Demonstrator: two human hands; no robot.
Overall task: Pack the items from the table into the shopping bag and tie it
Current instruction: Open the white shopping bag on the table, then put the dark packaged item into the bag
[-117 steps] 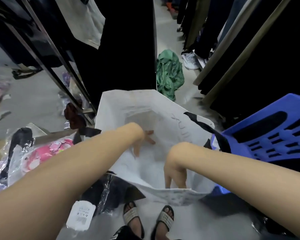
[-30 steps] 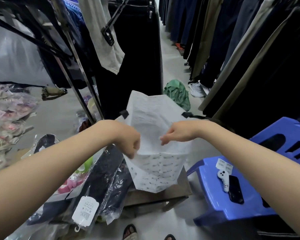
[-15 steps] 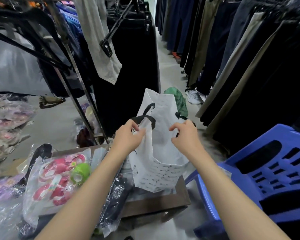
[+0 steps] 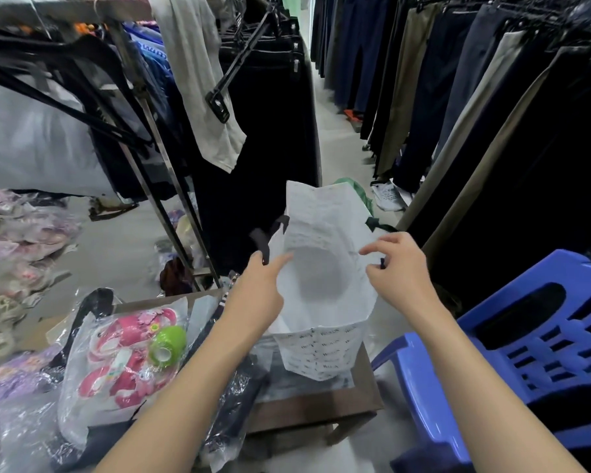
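Nearest me, wrapped packets [image 4: 130, 353] lie unpacked on the table [image 4: 321, 409], left of the white bag [image 4: 321, 353], which stands there with its mouth spread. My left hand [image 4: 258, 295] pinches the left rim by the black handle; my right hand [image 4: 401, 271] sits half curled at the right rim, too blurred to tell whether it grips. Opening step, I judge: next, free one hand for a packet while the other holds the mouth wide.

Quick count from my end: one white shopping bag [image 4: 321, 349] with two black handles [image 4: 270, 230] showing, two hands on the job, my left hand [image 4: 260, 291] and right hand [image 4: 400, 264], one brown table [image 4: 321, 404], one blue plastic chair [image 4: 543, 336], one clear packet [image 4: 127, 353] of pink stuff with one green cap [image 4: 168, 344], maybe two packets of dark clothes [image 4: 232, 404] (the plastic glare makes them hard to split), and one white sneaker [image 4: 388, 196].
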